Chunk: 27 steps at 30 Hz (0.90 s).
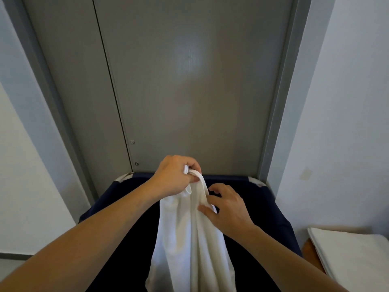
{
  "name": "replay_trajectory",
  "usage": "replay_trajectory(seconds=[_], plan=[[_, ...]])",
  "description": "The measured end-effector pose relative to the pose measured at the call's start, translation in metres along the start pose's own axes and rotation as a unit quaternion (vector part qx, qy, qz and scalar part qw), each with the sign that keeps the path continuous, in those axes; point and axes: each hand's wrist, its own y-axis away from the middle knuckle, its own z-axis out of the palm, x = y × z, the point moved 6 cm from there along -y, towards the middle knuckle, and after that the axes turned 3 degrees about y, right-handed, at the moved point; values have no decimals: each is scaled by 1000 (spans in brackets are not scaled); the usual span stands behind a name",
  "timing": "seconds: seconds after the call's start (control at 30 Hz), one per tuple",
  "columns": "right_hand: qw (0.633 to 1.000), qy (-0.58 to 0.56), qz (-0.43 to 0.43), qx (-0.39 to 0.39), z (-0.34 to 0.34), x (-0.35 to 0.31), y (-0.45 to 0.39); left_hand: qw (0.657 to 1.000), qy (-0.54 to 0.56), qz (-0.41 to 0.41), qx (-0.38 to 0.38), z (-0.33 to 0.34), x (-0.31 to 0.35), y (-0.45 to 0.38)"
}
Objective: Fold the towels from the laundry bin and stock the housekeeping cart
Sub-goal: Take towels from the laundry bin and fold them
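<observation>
The biggest risk is the towel (189,239) itself. It hangs long and bunched over the dark blue laundry bin (273,211), most of its weight below both hands, and its lower end runs out of view at the bottom of the picture. If the grip at the top gives way, the whole length would likely drop back into the bin, or trail over the rim, and the fold would have to begin again. A smaller risk is a crooked fold: the cloth is twisted into a rope, so pulling the hands apart before a true corner is found would probably set the edges askew.

The left hand (174,175) is curled tight around the top hem, the fabric looped over its fingers. The right hand (226,207) is lower and to the side, pinching the hem between thumb and forefinger, the other fingers loosely bent; it seems to be feeling along the edge for the next corner. The smallest worry is that this pinch looks light and could slide off the thick hem.

The bin stands against a grey door (189,91) set in a grey frame, with pale walls (347,102) on either side. Its inside is too dark to tell whether more towels remain. At the lower right, a stack of folded white towels (353,253) rests on a wooden surface (309,252), near the bin but apart from it. No cart is in view.
</observation>
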Motion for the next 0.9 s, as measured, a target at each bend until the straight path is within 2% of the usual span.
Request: replay_trajectory(seconds=[0.1,0.17,0.33,0.6,0.67,0.77,0.83,0.9], plan=[[997,66,-39,-14,2,-8,-1,1000,-2,6,-8,0,5,1],[992,110,-33,-56,3,-9,-3,1000,-5,11,-7,0,7,1],[985,74,63,-145,12,14,6,1000,-1,12,1,-2,4,3],[960,42,126,-245,41,38,31,1000,9,1,23,-4,-1,2],[958,17,147,-245,41,43,33,999,3,-14,44,-8,-5,3],[965,-14,151,-216,29,48,25,991,-54,-82,88,-22,-27,2],[975,-24,128,-180,17,47,13,983,-111,-123,74,-25,-40,2],[983,-33,97,-151,5,37,-1,983,-151,-105,14,-12,-34,5]])
